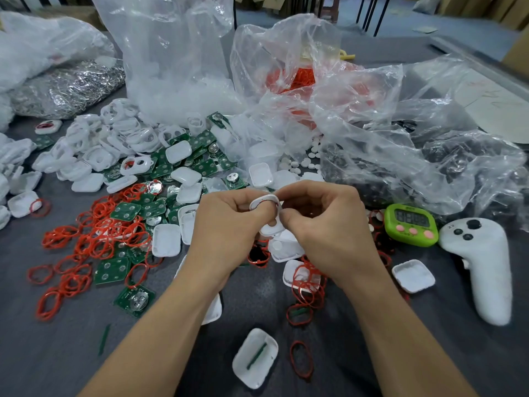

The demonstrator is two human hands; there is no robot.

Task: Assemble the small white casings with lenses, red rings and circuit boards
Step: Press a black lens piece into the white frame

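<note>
My left hand (226,224) and my right hand (323,224) meet above the middle of the table, and both pinch one small white casing (267,209) with a red ring along its rim. Loose red rings (94,239) lie in a heap at the left. Green circuit boards (126,210) are scattered among them. White casing halves (114,144) pile up behind. Small round white lenses (300,163) lie near the bags.
Large clear plastic bags (386,124) of parts fill the back of the grey table (57,353). A green timer (410,224) and a white controller (483,267) lie at the right. A white casing half (254,358) with a green strip sits at the front.
</note>
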